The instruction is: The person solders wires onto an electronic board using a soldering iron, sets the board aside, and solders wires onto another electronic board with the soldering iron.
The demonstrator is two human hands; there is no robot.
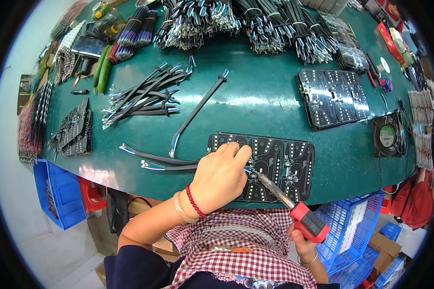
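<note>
A black circuit board panel [299, 161] with rows of small white parts lies at the table's near edge. Over its left part my left hand [221, 174] is closed, pinching a black-sleeved cable [178, 167] whose coloured wire ends reach the board. Two such cables stick out leftward from under this hand. My right hand [304, 246] grips a red and black soldering gun [311, 222]. Its metal tip touches or nearly touches the wires at the board's middle, just right of my left fingers; exact contact is too small to tell.
One loose cable [200, 108] lies beyond the board, beside a pile of cables [147, 94]. Stacked circuit boards [332, 98] stand at right, near a black fan [388, 136]. Bundled cables [197, 21] line the back. Smaller boards [74, 130] and cucumbers [102, 72] lie at left.
</note>
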